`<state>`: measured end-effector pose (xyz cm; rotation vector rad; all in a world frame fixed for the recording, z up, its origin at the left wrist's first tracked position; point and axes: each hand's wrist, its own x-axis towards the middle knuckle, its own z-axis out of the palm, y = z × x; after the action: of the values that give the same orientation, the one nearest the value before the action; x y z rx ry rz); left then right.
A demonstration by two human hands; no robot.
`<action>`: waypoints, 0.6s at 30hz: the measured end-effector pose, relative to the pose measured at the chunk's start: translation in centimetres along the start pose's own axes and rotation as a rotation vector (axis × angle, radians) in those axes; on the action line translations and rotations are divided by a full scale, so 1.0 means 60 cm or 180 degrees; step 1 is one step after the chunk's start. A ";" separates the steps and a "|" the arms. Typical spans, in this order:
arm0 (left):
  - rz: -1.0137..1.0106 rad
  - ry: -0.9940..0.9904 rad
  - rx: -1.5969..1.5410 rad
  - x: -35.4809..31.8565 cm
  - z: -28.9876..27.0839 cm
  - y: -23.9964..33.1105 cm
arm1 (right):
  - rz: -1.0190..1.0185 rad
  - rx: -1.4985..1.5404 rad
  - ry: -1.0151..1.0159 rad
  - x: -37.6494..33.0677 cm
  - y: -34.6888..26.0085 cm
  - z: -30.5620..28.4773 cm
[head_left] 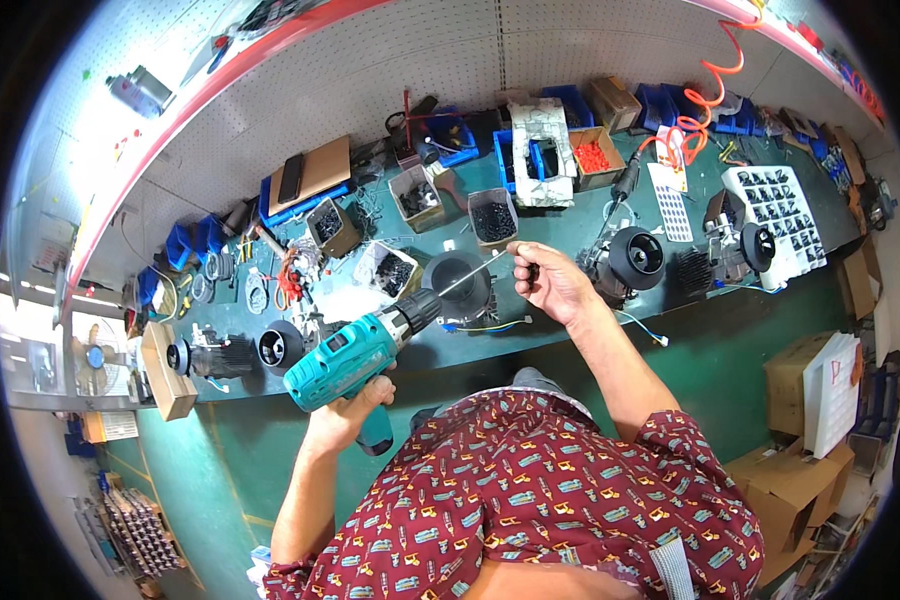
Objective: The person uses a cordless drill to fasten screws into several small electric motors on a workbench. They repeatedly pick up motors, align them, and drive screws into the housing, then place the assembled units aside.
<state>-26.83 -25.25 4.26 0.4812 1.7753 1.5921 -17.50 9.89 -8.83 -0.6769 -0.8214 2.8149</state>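
Observation:
My left hand is wrapped round the grip of a teal cordless drill. From its black chuck a long thin driver bit points up and to the right. At the bit's tip, my right hand has thumb and forefinger pinched together; whatever they hold is too small to make out. Beneath the bit stands a round black motor part with coloured wires at its base. Just beyond it sits a bin of small black parts, probably screws.
Motors with black impellers stand at the right, far right and left of the green bench. Along its back are blue bins and a box of red parts. A coiled orange hose hangs at the right.

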 end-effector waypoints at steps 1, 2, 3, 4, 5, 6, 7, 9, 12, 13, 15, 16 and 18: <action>-0.0015 0.0031 -0.0016 0.003 0.005 0.003 | 0.0007 -0.0043 -0.0024 0.010 0.000 -0.007; -0.0030 0.0061 -0.0044 0.007 0.011 0.004 | 0.0016 0.0001 0.0018 0.016 -0.003 -0.007; -0.0045 0.0093 -0.0072 0.011 0.014 0.006 | 0.0023 -0.0010 0.0018 0.018 -0.007 -0.008; -0.0078 0.0060 -0.0084 0.018 0.013 0.004 | 0.0032 -0.0023 0.0016 0.020 -0.011 -0.009; -0.0103 0.0035 -0.0002 0.023 0.014 0.004 | 0.0062 -0.0041 0.0013 0.022 -0.012 -0.011; -0.0129 0.0012 0.0079 0.029 0.015 0.004 | 0.0070 -0.0010 0.0044 0.029 -0.011 -0.017; -0.0156 -0.0012 0.0160 0.032 0.016 0.006 | 0.0080 0.0021 0.0075 0.038 -0.009 -0.025; -0.0153 0.0086 0.0114 0.037 0.028 0.007 | 0.0104 0.0069 0.0194 0.049 -0.007 -0.027; -0.0194 0.0141 0.0173 0.045 0.040 0.005 | 0.0176 0.0136 0.0338 0.064 0.000 -0.027; -0.0216 0.0141 0.0214 0.048 0.041 0.003 | 0.0225 0.0172 0.0306 0.068 0.000 -0.028; -0.0186 0.0188 0.0221 0.052 0.045 0.000 | 0.0293 0.0223 0.0270 0.072 0.000 -0.031; -0.0178 0.0188 0.0199 0.052 0.046 -0.001 | 0.0318 0.0251 0.0264 0.073 0.002 -0.031; -0.0177 0.0172 0.0141 0.060 0.041 -0.003 | 0.0309 0.0274 0.0241 0.079 0.001 -0.031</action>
<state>-27.57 -21.10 3.19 0.4095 1.8515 1.5435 -20.89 11.90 -12.05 -0.8254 -0.6679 2.8703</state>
